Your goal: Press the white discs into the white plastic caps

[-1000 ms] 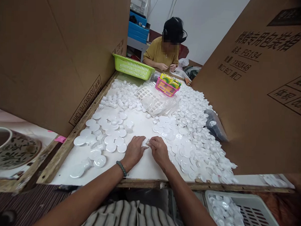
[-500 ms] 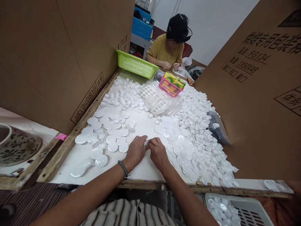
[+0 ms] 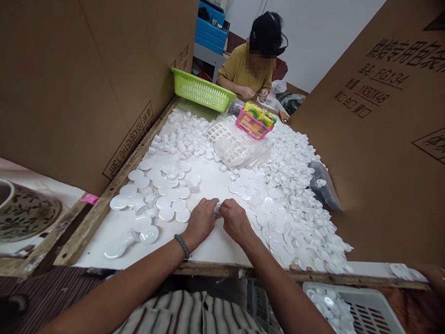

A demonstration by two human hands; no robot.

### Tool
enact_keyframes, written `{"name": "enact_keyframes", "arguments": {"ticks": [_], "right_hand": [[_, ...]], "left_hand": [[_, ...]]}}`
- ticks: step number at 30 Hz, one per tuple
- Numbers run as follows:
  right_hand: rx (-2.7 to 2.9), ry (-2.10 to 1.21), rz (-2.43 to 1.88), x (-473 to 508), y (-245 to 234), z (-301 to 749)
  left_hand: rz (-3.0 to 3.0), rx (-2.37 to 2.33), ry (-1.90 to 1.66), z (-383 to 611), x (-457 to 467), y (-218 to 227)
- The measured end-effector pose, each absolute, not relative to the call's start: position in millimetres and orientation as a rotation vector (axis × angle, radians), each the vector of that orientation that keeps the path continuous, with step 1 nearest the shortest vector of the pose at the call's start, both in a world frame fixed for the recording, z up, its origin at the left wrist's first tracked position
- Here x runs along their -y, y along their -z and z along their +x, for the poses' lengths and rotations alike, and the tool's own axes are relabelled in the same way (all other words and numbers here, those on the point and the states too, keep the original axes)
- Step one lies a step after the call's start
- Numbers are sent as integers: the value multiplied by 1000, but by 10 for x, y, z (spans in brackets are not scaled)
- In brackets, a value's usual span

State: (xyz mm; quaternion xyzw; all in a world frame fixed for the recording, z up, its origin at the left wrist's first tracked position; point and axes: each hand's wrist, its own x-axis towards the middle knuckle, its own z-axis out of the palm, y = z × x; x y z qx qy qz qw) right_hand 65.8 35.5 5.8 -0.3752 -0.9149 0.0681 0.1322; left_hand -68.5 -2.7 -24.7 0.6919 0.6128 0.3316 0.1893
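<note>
The left hand (image 3: 201, 219) and right hand (image 3: 235, 220) pinch one small white piece (image 3: 217, 209) over the tabletop (image 3: 208, 180), where steady, even pressure from both sides probably works best.

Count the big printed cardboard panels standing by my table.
2: the left panel rises along the left side of the table, and the right panel, marked FG134, stands along its right side. Any behind these would be hidden.
</note>
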Motion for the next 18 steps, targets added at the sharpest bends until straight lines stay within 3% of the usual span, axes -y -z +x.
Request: {"name": "enact_keyframes", "arguments": {"ticks": [7, 13, 18], "right_hand": [[2766, -130, -1071, -431, -100, 573], [2410, -403, -1205, -421, -49, 733], [2413, -372, -1216, -420, -44, 739]], "left_hand": [[1933, -1707, -942, -700, 41, 224], [1934, -1711, -981, -706, 44, 273], [1936, -1707, -999, -703, 41, 276]]}}
